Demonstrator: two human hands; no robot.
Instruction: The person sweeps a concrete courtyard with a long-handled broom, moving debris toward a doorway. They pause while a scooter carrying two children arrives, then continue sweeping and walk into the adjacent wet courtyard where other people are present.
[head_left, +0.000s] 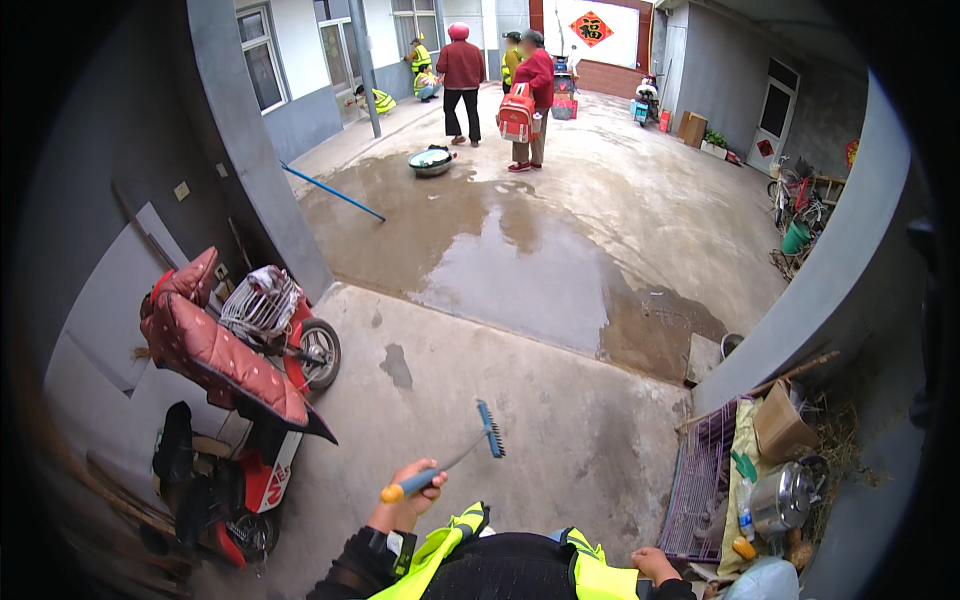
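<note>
My left hand (415, 486) grips the blue handle, tipped yellow at its end, of a small hand rake (424, 480). Its thin metal neck runs up and right to a blue head with a row of dark teeth, held out over the concrete floor (420, 420). Low at the right, my right hand (651, 564) hangs beside my yellow reflective vest (609, 577). Its fingers look curled, but their inner side is hidden, so I cannot tell whether it holds anything.
A red electric scooter (255, 465) with a padded cover stands at the left. Right lie a purple rack (697, 480), a cardboard box (784, 424) and a metal pot (781, 496). Ahead are wet ground (517, 262), a blue pole (334, 191), a basin (430, 161) and several people.
</note>
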